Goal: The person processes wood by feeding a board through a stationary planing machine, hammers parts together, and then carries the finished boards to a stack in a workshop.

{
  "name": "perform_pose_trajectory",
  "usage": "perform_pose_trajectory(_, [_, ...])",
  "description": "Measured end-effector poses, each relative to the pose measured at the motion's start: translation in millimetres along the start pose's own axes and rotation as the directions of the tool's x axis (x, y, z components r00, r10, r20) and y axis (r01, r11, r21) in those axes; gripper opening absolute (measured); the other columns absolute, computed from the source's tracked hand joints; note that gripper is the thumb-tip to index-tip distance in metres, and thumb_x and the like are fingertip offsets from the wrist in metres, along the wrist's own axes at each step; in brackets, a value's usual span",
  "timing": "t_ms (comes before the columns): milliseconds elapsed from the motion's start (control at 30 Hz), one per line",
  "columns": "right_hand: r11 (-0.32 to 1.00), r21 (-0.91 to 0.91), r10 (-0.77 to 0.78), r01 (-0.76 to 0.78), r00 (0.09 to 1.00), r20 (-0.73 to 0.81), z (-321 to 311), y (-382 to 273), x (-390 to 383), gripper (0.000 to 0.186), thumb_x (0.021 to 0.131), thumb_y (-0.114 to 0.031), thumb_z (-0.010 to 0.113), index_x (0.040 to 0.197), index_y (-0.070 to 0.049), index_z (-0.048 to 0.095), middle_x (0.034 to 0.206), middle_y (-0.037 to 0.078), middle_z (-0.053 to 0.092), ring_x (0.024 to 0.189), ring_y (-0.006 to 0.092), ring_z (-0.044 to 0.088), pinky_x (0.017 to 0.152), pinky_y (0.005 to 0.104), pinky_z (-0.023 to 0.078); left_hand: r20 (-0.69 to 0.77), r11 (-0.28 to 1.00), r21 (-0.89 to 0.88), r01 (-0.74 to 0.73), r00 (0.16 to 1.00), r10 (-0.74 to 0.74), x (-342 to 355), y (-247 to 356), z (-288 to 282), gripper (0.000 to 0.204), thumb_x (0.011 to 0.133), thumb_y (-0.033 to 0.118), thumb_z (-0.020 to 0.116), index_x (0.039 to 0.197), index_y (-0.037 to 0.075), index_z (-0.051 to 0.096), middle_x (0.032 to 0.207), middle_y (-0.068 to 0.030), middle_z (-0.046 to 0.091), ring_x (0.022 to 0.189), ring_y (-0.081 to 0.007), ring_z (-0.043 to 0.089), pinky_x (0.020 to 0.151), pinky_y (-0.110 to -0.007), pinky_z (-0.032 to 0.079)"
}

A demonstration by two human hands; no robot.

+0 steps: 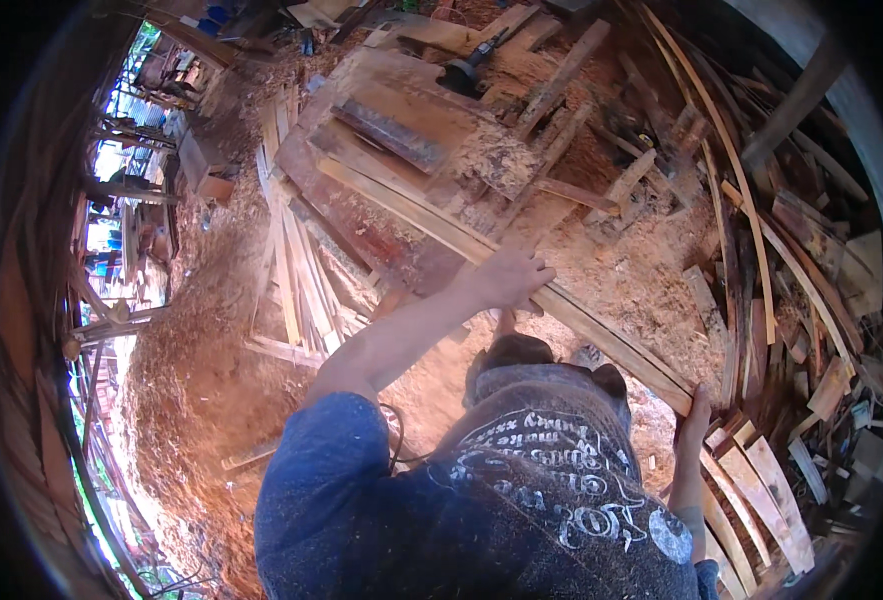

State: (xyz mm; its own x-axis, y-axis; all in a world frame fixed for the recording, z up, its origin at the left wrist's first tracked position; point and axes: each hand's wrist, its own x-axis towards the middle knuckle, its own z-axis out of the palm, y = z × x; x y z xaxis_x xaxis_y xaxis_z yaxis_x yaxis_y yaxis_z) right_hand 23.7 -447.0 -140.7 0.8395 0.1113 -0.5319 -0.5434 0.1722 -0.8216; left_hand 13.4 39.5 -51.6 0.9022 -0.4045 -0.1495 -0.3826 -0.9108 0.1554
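Note:
A long, narrow wooden board [611,340] runs slantwise from the low worktable [391,245] down to my right side. A dark lengthwise line shows along it; whether it is one piece or two laid together I cannot tell. Around its middle, my left hand [511,278] is closed from above, fingers curled over the far edge. At the near right end, my right hand [694,412] grips the board, with its fingers partly hidden. The board's far end lies over the worktable, beside a thick dark-faced plank [386,135].
Sawdust covers the ground. A bundle of thin strips [296,250] lies left of the worktable. A dark power tool [464,75] rests at the back. Long curved strips [761,250] and offcuts crowd the right, with cut boards [761,490] near my right arm.

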Motion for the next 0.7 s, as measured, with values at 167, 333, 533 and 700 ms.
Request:
perform_pose_trajectory(167, [0.985,0.040,0.164,-0.165,0.986,0.018,10,39,-3,0.054,0.104,-0.048,0.052,0.124,0.001,0.063,0.118,0.012,0.067,0.108,0.0212,0.065,0.096,0.0364,0.051,0.097,0.990,-0.142,0.003,0.995,0.011,17,-36,50,0.063,0.059,0.059,0.085,0.092,0.009,0.064,0.087,-0.0085,0.070,0.093,-0.0329,0.069,0.075,-0.049,0.050])
perform_pose_trajectory(333, [0.953,-0.011,0.303,-0.303,0.949,0.086,44,48,-6,0.053,0.103,-0.045,0.054,0.123,0.004,0.063,0.118,0.015,0.069,0.106,0.0226,0.067,0.092,0.0359,0.055,0.390,0.943,-0.273,0.193,0.918,-0.075,36,-60,86,0.065,0.065,0.058,0.082,0.104,0.008,0.070,0.104,-0.0134,0.068,0.100,-0.0343,0.064,0.087,-0.047,0.047])
perform_pose_trajectory(533, [0.850,0.186,0.523,-0.492,0.831,-0.190,15,85,31,0.034,0.099,-0.044,0.057,0.103,-0.011,0.063,0.082,0.003,0.063,0.068,0.0139,0.065,0.055,0.0267,0.055,-0.263,0.359,-0.665,0.654,0.245,-0.933,-12,-45,142,0.067,0.085,0.040,0.077,0.133,-0.001,0.055,0.130,-0.0221,0.054,0.124,-0.0380,0.052,0.105,-0.042,0.043])
perform_pose_trajectory(700, [0.816,0.237,0.572,-0.528,0.799,-0.187,48,84,44,0.033,0.098,-0.042,0.058,0.102,-0.009,0.063,0.076,0.003,0.060,0.058,0.0141,0.060,0.053,0.0264,0.056,0.035,-0.058,-0.990,0.132,-0.167,-0.985,-19,-78,221,0.071,0.093,0.036,0.068,0.142,-0.005,0.038,0.137,-0.0273,0.047,0.130,-0.0375,0.048,0.108,-0.046,0.040])
